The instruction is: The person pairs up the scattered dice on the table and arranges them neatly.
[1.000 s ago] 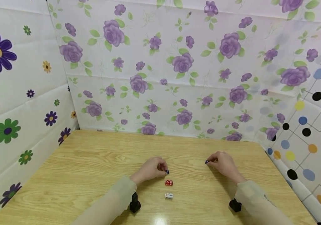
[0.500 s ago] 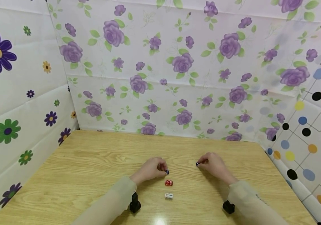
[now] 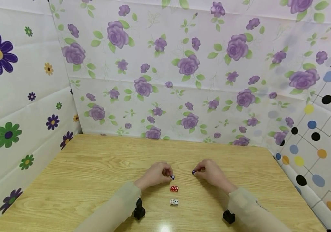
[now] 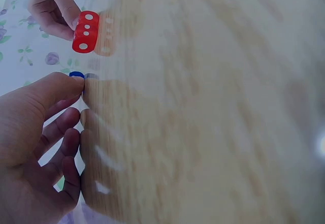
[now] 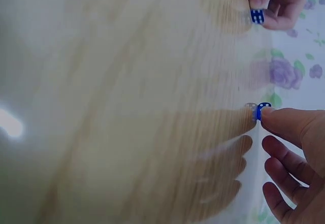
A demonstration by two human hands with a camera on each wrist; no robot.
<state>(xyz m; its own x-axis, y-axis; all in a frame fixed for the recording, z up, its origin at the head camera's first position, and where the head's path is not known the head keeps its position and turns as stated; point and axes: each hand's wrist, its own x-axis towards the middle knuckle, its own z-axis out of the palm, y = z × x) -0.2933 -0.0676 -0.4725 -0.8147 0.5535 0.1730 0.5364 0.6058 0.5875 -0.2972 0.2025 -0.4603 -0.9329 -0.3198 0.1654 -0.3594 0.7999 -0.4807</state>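
Note:
Between thumb and finger my left hand [image 3: 157, 174] pinches a blue die [image 3: 172, 177] with white pips, low at the tabletop just behind the red dice. In the right wrist view that same blue die [image 5: 257, 17] shows its pips beyond the red. My right hand [image 3: 211, 172] pinches a second blue die [image 3: 193, 172], a short gap to the right of the first; its pips show in the right wrist view [image 5: 263, 105]. A pair of red dice [image 3: 174, 188] sits side by side in front of my left fingertips. Nearer to me lies a pair of white dice [image 3: 174, 202].
The dice stand on a glossy wood-grain table [image 3: 110, 161]. Floral cloth [image 3: 168, 106] hangs along the back edge, with patterned cloths at the left and right sides. A black wrist device [image 3: 139, 211] hangs under each sleeve.
My right hand has slid left with its blue die, closing most of the distance to the other blue die. My left hand, the red dice and the white dice stay put.

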